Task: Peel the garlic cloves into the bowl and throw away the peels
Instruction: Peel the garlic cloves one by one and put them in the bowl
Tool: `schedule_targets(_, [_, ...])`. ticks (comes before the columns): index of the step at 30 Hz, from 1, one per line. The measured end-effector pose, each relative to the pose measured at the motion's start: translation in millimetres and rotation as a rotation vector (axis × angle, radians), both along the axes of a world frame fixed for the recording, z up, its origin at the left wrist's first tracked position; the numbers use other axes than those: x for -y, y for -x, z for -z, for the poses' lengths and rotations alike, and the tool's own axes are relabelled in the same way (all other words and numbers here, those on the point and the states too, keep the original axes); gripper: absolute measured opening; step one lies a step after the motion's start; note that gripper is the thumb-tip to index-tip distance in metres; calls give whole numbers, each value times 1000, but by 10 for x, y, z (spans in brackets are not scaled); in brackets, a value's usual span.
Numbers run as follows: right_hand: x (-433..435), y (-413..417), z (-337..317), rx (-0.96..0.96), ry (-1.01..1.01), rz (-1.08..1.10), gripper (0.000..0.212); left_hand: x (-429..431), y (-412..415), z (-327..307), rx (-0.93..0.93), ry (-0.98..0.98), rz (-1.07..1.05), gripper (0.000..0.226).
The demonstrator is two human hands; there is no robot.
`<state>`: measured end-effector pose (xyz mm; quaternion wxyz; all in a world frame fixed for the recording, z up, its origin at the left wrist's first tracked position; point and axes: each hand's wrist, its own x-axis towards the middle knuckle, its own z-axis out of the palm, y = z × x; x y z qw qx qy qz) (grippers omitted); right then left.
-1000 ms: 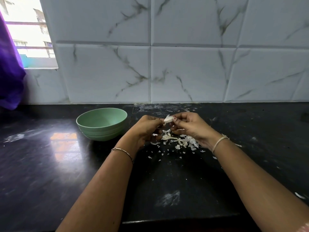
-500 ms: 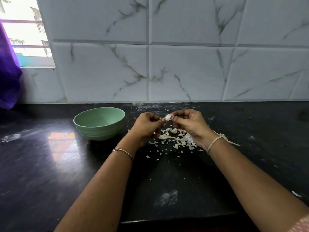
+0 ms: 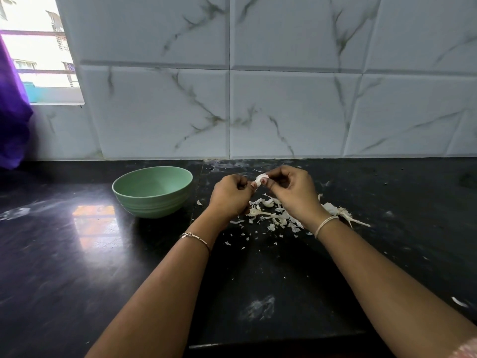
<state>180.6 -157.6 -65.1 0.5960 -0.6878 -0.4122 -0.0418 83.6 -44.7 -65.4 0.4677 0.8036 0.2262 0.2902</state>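
Note:
A small white garlic clove (image 3: 259, 179) is held in the air between my two hands, above a heap of white garlic peels (image 3: 277, 215) on the black counter. My right hand (image 3: 293, 193) pinches the clove with thumb and forefinger. My left hand (image 3: 231, 193) has curled fingers and its thumb tip touches the clove's left end. A pale green bowl (image 3: 152, 192) stands on the counter just left of my left hand; nothing shows inside it from here.
The black counter (image 3: 77, 254) runs to a white marbled tile wall (image 3: 284, 112) behind. More peel and a stalk (image 3: 346, 215) lie right of my right wrist. A window and purple cloth (image 3: 10, 120) are at far left.
Both hands have drifted slightly up and away from me with the clove still between them. More peel now shows to the right of my right wrist.

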Motion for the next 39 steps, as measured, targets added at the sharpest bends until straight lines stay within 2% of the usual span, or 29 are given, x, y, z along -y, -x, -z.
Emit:
schedule_targets(2, [-14,-10,22,178,66,79,7,-8,-7,-6,-75,-162,-66,20])
schedule_targets(5, [-14,24,24,385,108,136,8,20,11,-21,-151,-301,-137,22])
schedule_targets(8, [-18,12,31,459,117,179,9,66,-1,-10,-170,-355,-123,29])
schedule_targets(11, [-27,-40,45,299,92,148,4,74,-19,-21,-122,-274,-34,27])
schedule_targets(15, [-22,-74,12,-172,-50,-6,11,31,-17,-20,-38,-106,30,20])
schedule_targets(17, [31,-93,-35,-348,-131,-50,14,23,-15,-17,5,-17,57,17])
schedule_targets(20, [154,-163,-113,-456,-191,-54,15,-10,-25,0,71,62,68,12])
schedule_targets(23, [233,-209,-165,-555,-244,-99,15,-29,-38,31,69,-11,40,9])
schedule_targets(26, [256,-212,-183,-604,-268,-156,10,11,-59,33,6,-161,-11,11])
schedule_targets(31, [243,-249,-161,-600,-258,-177,7,119,-188,-21,-95,-303,-107,15])
schedule_targets(34, [222,-276,-131,-523,-204,-124,8,156,-318,-78,-153,-354,-51,13])
schedule_targets(36, [211,-302,-104,-428,-137,-59,11,170,-414,-76,-206,-370,23,20])
schedule_targets(39, [204,-339,-97,-362,-55,-34,18,164,-478,-53,-120,-296,25,12])
